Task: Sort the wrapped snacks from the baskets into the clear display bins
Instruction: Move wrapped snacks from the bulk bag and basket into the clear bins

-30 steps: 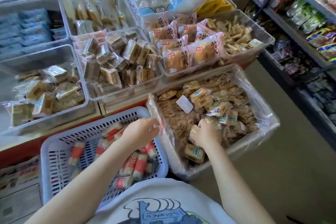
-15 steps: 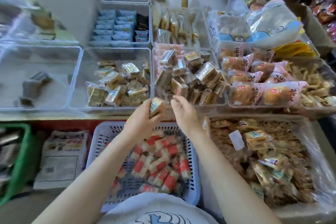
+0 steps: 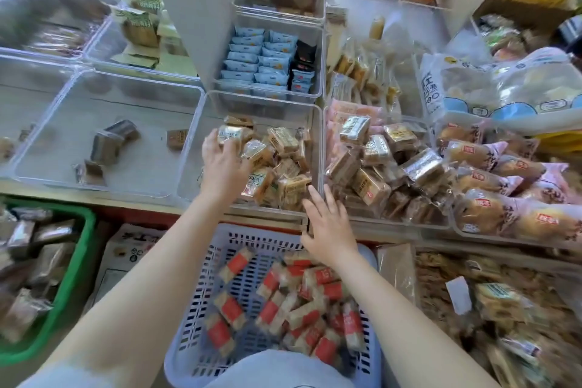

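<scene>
Now placing. My left hand (image 3: 225, 164) is inside the middle clear bin (image 3: 201, 148), fingers curled over a tan wrapped snack (image 3: 231, 135) on the far-left of the pile. My right hand (image 3: 327, 227) hovers at the bin's near rim, fingers straight, holding nothing. Next, probably: let go, then reach for more in the lavender basket (image 3: 201, 309) near me.

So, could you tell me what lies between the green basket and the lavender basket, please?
In the head view, a printed cardboard box lies flat between the green basket and the lavender basket.
</scene>
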Motion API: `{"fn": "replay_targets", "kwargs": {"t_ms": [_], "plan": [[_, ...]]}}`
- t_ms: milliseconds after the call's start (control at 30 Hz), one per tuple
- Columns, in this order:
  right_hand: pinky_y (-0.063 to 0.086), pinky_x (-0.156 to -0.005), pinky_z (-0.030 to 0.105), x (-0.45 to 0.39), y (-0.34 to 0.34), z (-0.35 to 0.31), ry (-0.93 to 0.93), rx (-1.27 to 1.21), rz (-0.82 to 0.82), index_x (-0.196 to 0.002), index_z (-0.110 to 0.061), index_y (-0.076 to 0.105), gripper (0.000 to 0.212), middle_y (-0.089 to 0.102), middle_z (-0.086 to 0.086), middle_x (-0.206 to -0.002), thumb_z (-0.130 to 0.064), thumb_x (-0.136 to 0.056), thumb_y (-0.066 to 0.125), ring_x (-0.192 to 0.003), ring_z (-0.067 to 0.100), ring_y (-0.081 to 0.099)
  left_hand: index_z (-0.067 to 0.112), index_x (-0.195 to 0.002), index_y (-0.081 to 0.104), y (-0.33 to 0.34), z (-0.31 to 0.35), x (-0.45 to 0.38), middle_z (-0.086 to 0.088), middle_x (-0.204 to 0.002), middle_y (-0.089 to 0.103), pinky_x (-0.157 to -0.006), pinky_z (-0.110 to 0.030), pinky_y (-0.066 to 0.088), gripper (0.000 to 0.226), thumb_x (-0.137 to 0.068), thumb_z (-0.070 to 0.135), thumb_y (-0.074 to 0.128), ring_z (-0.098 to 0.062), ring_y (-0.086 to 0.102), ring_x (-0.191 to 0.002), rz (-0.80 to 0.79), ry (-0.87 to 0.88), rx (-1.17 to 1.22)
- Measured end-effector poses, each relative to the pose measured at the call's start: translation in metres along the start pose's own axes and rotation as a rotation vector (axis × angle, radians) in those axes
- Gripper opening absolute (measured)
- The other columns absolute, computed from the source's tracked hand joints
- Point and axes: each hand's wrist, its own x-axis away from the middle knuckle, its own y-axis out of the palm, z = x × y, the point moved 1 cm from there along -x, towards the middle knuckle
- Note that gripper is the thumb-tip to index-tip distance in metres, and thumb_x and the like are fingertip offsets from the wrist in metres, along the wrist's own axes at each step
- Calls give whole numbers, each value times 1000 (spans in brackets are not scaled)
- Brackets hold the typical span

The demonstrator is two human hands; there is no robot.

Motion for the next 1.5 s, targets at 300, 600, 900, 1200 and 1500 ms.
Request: {"fn": "replay_targets", "kwargs": {"t_ms": [300,600,900,1200,1500], "plan": [[0,-124,51,1,-7,-2,-1,15,-62,-157,-21,18,70,-17,-4,-167,-34,-95,49,-151,24,-24,13,-145,42,6,12,32,-11,-150,41,-111,-45,31,55,-97,38,48,-28,36,-138,-55,134,-174],[25,-119,46,113,3,35,236,-301,286,-136,-14,55,43,40,8,-155,-20,-93,54,-148,28,27,18,-116,66,69,74,134,-1,-110,63,-81,-38,50,26,-98,28,49,-22,60,-99,-285,357,-170],[49,-89,40,268,74,159,799,-429,35,-116,-15,60,31,57,10,-117,-29,-88,63,-113,32,54,19,-115,65,162,155,225,-1,-109,69,-81,-37,55,27,-102,29,44,-23,66,-98,-796,493,-363],[47,-96,45,320,103,184,771,-453,-338,-127,-17,47,54,53,6,-125,-35,-81,69,-115,30,55,28,-121,65,193,184,268,6,-112,69,-79,-37,59,29,-100,33,46,-17,70,-87,-915,528,-414],[41,-97,37,298,19,172,488,-693,380,-139,-30,48,66,53,-7,-128,-34,-80,78,-119,16,45,23,-131,53,180,202,271,-5,-112,71,-89,-41,58,41,-94,36,65,-19,72,-96,-984,-89,441]]}}
